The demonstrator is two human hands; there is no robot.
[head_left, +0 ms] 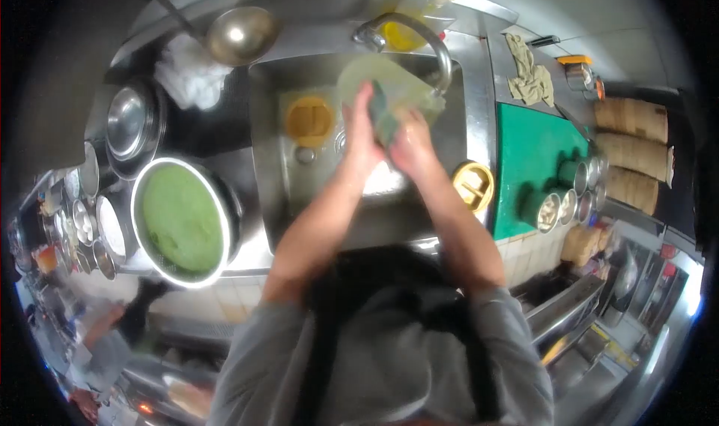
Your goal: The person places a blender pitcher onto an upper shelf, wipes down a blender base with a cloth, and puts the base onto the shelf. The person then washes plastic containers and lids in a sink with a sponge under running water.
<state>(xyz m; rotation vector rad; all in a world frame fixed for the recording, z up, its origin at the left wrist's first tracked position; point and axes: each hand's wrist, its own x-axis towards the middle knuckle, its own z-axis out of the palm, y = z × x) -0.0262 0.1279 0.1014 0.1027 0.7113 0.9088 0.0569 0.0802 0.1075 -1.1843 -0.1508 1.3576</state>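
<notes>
Over the steel sink (266,201), both of my hands are raised around a pale green, cloudy, see-through container (378,72), smeared by motion. My left hand (361,137) is closed on its near left side, with the thumb side upward. My right hand (412,140) is curled against its right part, and the fingers are blurred. Between the hands shows a dark green patch (380,104) that may be a scouring pad. The curved faucet (443,55) arches just beyond the container. Left of my hands, a round yellow divided piece (309,121) lies in the sink.
Another yellow divided piece (473,186) rests on the sink's right edge, beside a green cutting board (517,164) with metal cups (541,209). To the left stand a large pot of green liquid (183,220) and stacked metal bowls (129,122). A ladle (241,36) lies behind. Another person's arm (105,325) shows lower left.
</notes>
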